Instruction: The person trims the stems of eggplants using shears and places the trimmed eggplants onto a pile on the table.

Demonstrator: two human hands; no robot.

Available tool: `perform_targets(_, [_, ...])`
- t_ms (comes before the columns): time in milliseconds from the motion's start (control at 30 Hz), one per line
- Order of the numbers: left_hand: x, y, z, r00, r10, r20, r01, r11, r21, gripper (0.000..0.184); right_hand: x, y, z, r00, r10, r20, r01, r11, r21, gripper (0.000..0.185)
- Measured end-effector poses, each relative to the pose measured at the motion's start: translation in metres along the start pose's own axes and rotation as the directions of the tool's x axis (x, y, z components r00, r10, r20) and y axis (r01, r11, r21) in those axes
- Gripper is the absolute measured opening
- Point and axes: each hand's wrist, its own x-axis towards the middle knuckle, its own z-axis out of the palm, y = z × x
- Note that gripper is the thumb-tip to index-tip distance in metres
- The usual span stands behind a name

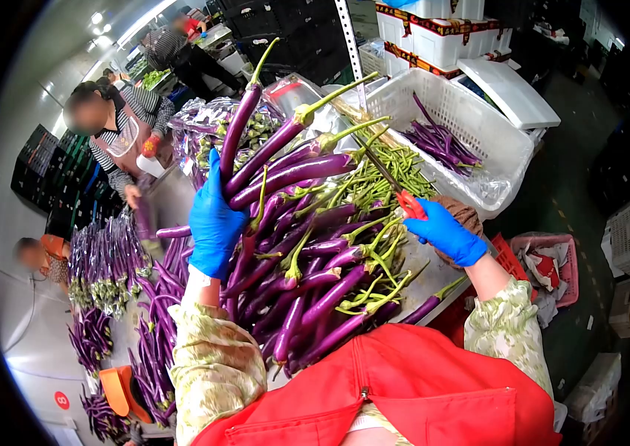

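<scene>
My left hand, in a blue glove, is closed around the lower ends of several long purple eggplants, whose green stems fan up and right. In my right hand, also blue-gloved, is a pair of red-handled scissors. Their long dark blades point up and left, reaching close to the stems of the held eggplants; I cannot tell whether they touch. Below both hands lies a large heap of loose eggplants with green stems. Cut green stem pieces are piled behind it.
A white crate with some eggplants stands at the back right, near white foam boxes. Bagged eggplants lie on the left. Across the table, a person handles a bundle. A pink basket sits at right.
</scene>
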Motion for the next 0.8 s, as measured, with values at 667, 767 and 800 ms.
perform_targets(667, [-0.005,0.016,0.010,0.990,0.088,0.113,-0.110,0.972,0.205,0.094,0.007,0.005,-0.004,0.920,-0.359,-0.154,0.193,0.762,-0.618,0.026])
perform_targets(767, [-0.006,0.016,0.009,0.987,0.039,0.155,-0.067,0.981,0.182,0.093,0.005,0.005,-0.002,0.955,-0.256,-0.151,0.109,0.774,-0.624,0.019])
perform_targets(800, [-0.006,0.016,0.008,0.985,0.023,0.171,-0.054,0.983,0.177,0.093,0.005,0.007,-0.003,0.952,-0.271,-0.141,0.121,0.759,-0.640,0.017])
